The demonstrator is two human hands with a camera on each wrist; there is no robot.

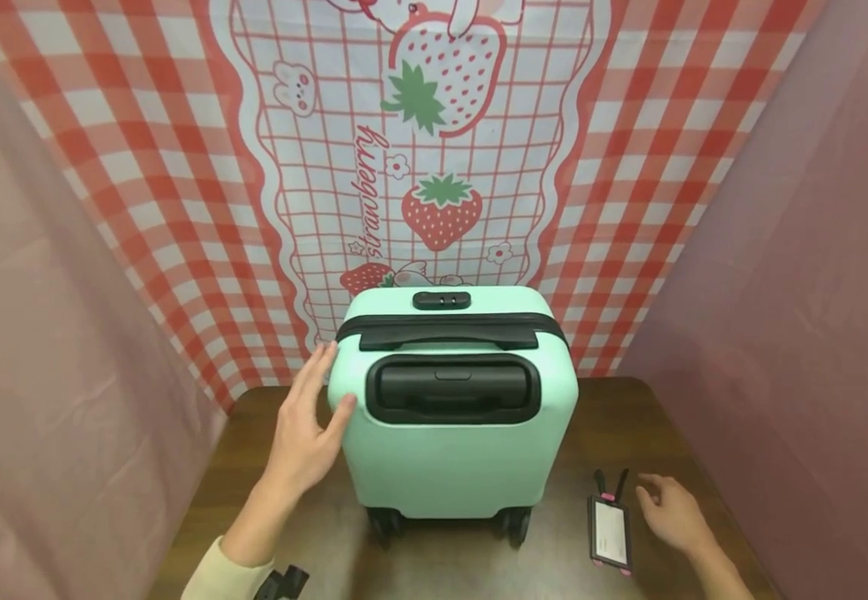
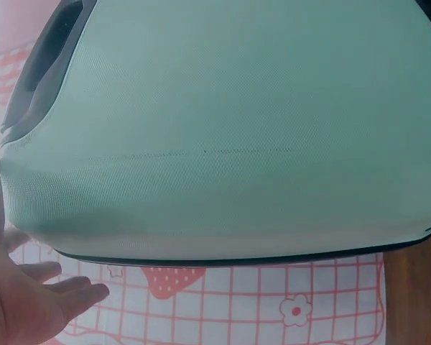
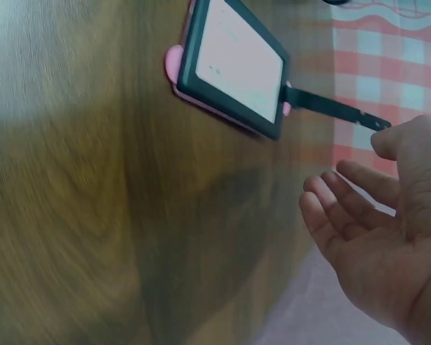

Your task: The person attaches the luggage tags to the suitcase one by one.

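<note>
A mint-green suitcase (image 1: 449,471) stands upright on its wheels, with a black top handle (image 1: 449,337) and a black recessed pull handle (image 1: 454,392) facing me. My left hand (image 1: 306,442) rests at its upper left corner, thumb on the front and fingers extended along the side. To the right of the suitcase lies a luggage tag (image 1: 610,533) with a black frame, a white card and pink edges. Its black strap (image 3: 337,110) is split in two ends pointing away from me. Beside that strap, my right hand (image 1: 674,512) hovers with fingers loosely bent and an empty palm.
The suitcase and tag are on a brown wooden table (image 1: 632,425). Behind it hangs a red-and-white checked cloth (image 1: 644,208) with strawberry prints. Pink drapes (image 1: 794,292) close in both sides. A black device (image 1: 283,583) sits by my left sleeve.
</note>
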